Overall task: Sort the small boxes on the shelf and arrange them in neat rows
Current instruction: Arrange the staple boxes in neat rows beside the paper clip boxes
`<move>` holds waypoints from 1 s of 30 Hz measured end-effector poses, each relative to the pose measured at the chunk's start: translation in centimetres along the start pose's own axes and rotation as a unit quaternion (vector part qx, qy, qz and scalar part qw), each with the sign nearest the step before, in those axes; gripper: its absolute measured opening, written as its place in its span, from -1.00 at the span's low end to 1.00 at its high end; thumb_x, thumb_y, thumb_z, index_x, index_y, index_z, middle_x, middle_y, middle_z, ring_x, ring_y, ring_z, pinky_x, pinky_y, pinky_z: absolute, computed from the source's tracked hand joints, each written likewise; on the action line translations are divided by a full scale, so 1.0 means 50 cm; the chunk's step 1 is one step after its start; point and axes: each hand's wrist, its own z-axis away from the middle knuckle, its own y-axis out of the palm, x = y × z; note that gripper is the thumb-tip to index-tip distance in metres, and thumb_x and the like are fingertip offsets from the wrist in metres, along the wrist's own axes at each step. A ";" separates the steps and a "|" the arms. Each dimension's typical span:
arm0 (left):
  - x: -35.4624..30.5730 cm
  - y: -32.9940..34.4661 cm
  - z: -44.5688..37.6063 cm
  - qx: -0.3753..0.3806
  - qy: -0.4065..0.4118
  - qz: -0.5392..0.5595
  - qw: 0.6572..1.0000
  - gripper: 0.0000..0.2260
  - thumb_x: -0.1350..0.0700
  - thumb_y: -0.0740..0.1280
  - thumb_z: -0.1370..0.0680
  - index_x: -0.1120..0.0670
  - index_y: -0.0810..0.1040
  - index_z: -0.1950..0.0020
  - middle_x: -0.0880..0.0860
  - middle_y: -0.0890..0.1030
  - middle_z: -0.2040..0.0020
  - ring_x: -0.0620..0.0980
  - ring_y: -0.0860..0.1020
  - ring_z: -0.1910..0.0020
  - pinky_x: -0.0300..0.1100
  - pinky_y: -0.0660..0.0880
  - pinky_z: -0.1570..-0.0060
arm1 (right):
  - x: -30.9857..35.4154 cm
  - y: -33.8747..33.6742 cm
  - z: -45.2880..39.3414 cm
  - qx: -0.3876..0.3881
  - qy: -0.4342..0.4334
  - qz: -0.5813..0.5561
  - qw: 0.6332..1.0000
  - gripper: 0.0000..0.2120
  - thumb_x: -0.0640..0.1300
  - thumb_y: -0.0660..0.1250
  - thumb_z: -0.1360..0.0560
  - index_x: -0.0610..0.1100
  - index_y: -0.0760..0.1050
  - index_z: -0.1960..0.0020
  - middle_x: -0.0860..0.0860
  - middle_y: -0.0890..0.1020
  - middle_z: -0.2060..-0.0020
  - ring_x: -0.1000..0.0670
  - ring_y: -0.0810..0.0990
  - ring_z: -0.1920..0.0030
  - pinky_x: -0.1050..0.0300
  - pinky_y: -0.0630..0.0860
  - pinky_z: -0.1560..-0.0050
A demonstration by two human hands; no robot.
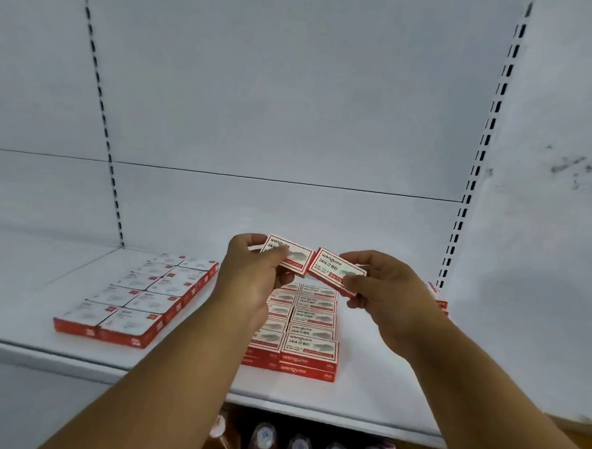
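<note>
Now both hands — left hand [251, 273], right hand [383, 290] — each grip a box, seemingly touching.

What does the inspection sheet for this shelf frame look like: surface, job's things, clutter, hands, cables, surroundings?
Surface: white shelf, mostly bare around the box groups.
Job's things: left block of boxes lies in two neat rows; middle block of boxes is stacked in rows under the hands; two held boxes, left-hand box and right-hand box, meet at a corner above it.
Clutter: a few boxes at the right upright, partly hidden.
Hands: left hand and right hand each grip one box.
Cables: nothing seen.
Surroundings: white back panel, slotted uprights, bottles on the shelf below.
</note>
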 end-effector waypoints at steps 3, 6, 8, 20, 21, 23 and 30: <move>-0.003 -0.039 -0.005 0.037 0.001 -0.051 0.998 -0.71 0.25 0.36 -0.58 -0.08 0.47 -0.19 0.17 0.69 0.07 -0.01 0.70 0.32 -0.16 0.58 0.32 | -0.002 0.040 0.003 -0.009 0.016 0.015 1.000 -0.82 -0.33 0.30 -0.56 -0.13 0.61 -0.06 -0.01 0.74 0.15 0.03 0.66 0.21 0.24 0.51 0.26; -0.007 -0.072 -0.014 0.083 -0.013 -0.118 0.989 -0.75 0.25 0.37 -0.57 -0.05 0.52 -0.16 0.13 0.72 0.11 0.04 0.72 0.25 -0.09 0.63 0.22 | -0.005 0.061 0.005 -0.017 0.023 0.035 0.999 -0.81 -0.32 0.31 -0.55 -0.13 0.62 -0.07 -0.04 0.73 0.13 -0.12 0.66 0.11 0.07 0.59 0.14; -0.013 -0.086 -0.019 0.099 -0.021 -0.150 0.984 -0.80 0.26 0.37 -0.56 0.01 0.52 -0.11 0.13 0.71 0.11 0.03 0.72 0.26 -0.13 0.61 0.25 | -0.006 0.073 0.008 -0.019 0.038 0.051 0.998 -0.81 -0.31 0.34 -0.54 -0.10 0.62 -0.07 -0.04 0.73 0.12 -0.22 0.66 -0.01 -0.13 0.62 -0.08; 0.010 -0.122 -0.030 0.134 0.049 -0.434 0.890 -0.94 0.09 0.40 -0.53 -0.01 0.53 0.05 -0.06 0.62 0.07 -0.06 0.60 0.10 -0.11 0.57 0.12 | -0.018 0.070 0.021 -0.006 0.090 0.244 0.966 -0.88 -0.27 0.37 -0.53 -0.09 0.62 0.00 0.00 0.67 0.11 0.09 0.61 0.22 0.35 0.46 0.42; 0.014 -0.121 -0.030 0.146 0.059 -0.468 0.870 -0.95 0.07 0.40 -0.53 -0.02 0.54 0.06 -0.07 0.62 0.05 -0.04 0.60 0.06 -0.08 0.57 0.05 | -0.021 0.070 0.022 -0.001 0.095 0.266 0.959 -0.88 -0.24 0.36 -0.54 -0.06 0.62 0.00 0.04 0.67 0.10 0.09 0.63 0.17 0.33 0.50 0.37; 0.019 -0.121 -0.032 0.162 0.078 -0.527 0.831 -0.95 0.02 0.38 -0.54 -0.04 0.55 0.06 -0.09 0.62 0.02 -0.05 0.58 0.01 -0.08 0.55 -0.01 | -0.023 0.075 0.024 0.001 0.086 0.324 0.942 -0.86 -0.18 0.35 -0.55 -0.03 0.62 -0.06 0.11 0.65 0.08 0.11 0.62 0.14 0.32 0.51 0.31; 0.031 -0.128 -0.025 0.193 0.137 -0.577 0.782 -0.84 -0.11 0.35 -0.55 -0.10 0.63 -0.05 -0.11 0.63 -0.12 -0.06 0.59 -0.05 -0.12 0.56 -0.06 | -0.028 0.087 0.036 0.017 0.036 0.408 0.912 -0.83 0.00 0.37 -0.53 0.05 0.62 -0.11 0.18 0.60 0.05 0.14 0.60 0.14 0.33 0.49 0.24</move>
